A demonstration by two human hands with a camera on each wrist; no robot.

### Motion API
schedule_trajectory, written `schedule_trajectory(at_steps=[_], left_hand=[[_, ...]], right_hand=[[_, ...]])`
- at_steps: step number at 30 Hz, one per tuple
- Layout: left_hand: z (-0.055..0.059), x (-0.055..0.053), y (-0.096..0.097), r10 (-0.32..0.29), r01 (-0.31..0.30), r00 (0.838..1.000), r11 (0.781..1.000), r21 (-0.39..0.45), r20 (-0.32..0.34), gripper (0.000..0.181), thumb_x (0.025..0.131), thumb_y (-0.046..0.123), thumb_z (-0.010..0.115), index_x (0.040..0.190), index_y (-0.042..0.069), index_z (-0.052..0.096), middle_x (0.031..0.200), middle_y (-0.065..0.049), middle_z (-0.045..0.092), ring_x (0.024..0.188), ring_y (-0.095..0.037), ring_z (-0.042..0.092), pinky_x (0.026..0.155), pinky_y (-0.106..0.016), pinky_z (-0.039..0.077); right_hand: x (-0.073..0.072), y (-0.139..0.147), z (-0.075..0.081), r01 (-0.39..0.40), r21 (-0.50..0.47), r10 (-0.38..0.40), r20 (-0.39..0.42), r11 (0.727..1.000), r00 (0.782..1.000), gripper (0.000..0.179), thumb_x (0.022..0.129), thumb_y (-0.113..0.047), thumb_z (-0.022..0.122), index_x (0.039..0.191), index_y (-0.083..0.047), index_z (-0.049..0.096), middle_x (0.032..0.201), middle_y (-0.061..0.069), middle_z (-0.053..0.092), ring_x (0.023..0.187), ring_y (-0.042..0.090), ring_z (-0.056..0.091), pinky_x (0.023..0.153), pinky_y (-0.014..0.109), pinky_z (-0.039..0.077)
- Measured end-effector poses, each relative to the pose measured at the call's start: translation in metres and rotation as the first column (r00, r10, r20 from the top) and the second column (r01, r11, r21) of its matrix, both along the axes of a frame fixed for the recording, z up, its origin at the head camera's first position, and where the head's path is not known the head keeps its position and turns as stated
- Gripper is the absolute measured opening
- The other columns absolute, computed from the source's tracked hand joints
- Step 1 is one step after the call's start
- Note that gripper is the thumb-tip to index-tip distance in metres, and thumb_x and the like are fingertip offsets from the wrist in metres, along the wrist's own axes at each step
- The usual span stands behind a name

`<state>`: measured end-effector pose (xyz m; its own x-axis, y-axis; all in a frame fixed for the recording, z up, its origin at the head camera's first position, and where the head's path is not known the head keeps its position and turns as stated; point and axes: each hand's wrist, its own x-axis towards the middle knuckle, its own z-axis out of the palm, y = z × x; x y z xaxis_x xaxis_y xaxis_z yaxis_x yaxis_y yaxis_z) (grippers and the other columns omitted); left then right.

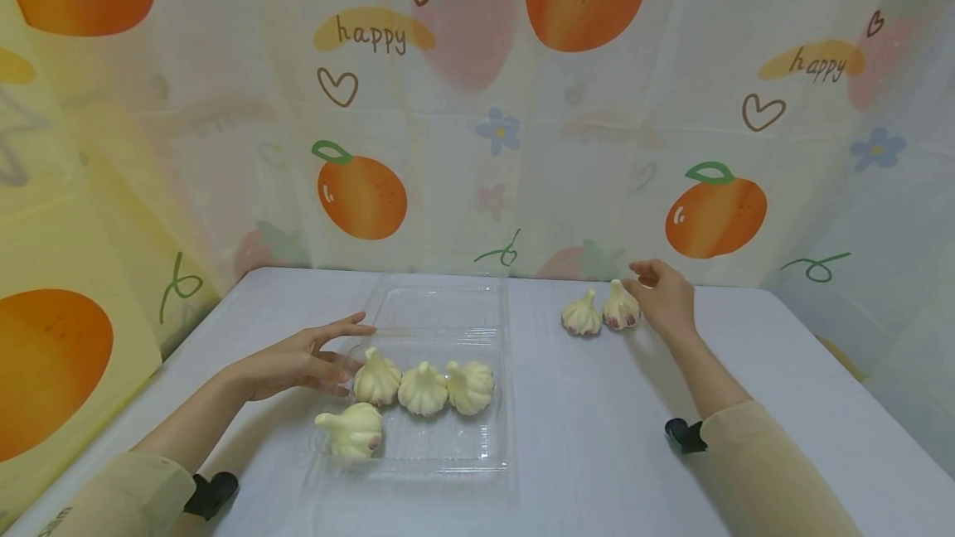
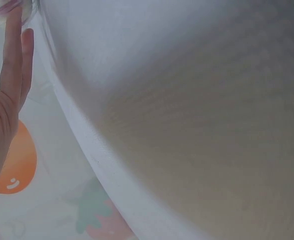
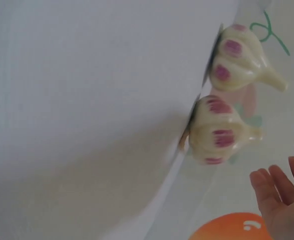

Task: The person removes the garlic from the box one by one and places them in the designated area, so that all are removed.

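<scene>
A clear plastic clamshell box (image 1: 433,442) stands on the table with its lid (image 1: 440,305) folded back. Inside, three garlic bulbs (image 1: 423,389) sit in a row along the back, and another garlic bulb (image 1: 351,431) lies tilted at the front left corner. My left hand (image 1: 287,365) is at the box's left side, fingers stretched out, fingertips right by the leftmost bulb of the row. Further right, two garlic bulbs (image 1: 582,313) stand upright side by side. My right hand (image 1: 666,298) is just beside the right one (image 3: 222,131), fingers loosely bent with a gap to the bulb in the right wrist view.
A white cloth covers the table (image 1: 582,437). Right behind it hangs a printed curtain (image 1: 448,147) with oranges and strawberries, and a yellow part of it closes the left side. Black wrist straps (image 1: 211,495) show at both sleeves.
</scene>
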<state>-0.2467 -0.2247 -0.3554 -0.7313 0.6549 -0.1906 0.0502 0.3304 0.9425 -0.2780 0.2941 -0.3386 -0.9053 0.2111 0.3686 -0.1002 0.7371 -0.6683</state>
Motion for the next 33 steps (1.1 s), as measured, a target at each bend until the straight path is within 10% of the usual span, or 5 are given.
schedule_trajectory(at_steps=[17, 33], left_hand=[[0.000, 0.000, 0.000, 0.002, -0.002, 1.000, 1.000, 0.000, -0.001, 0.080, 0.091, 0.010, 0.064, 0.158, 0.009, 0.021, 0.168, -0.007, -0.012, 0.124, -0.011, 0.059, 0.094, -0.037, 0.058], [-0.001, 0.000, -0.001, 0.003, -0.003, 1.000, 1.000, -0.006, -0.002, 0.077, 0.091, 0.009, 0.064, 0.157, 0.011, 0.023, 0.168, -0.007, -0.013, 0.123, -0.010, 0.059, 0.094, -0.035, 0.058]], right_hand=[[0.021, -0.061, 0.032, -0.185, -0.173, 0.187, -0.006, 0.967, 0.982, 0.036, 0.094, -0.021, 0.066, 0.127, -0.007, 0.062, 0.131, 0.015, 0.065, 0.122, 0.033, 0.061, 0.105, 0.051, 0.049], [0.050, -0.125, 0.039, -0.444, -0.214, 0.434, -0.094, 0.870, 0.896, 0.032, 0.090, -0.016, 0.072, 0.121, -0.010, 0.067, 0.124, 0.009, 0.067, 0.119, 0.026, 0.064, 0.097, 0.043, 0.057]])
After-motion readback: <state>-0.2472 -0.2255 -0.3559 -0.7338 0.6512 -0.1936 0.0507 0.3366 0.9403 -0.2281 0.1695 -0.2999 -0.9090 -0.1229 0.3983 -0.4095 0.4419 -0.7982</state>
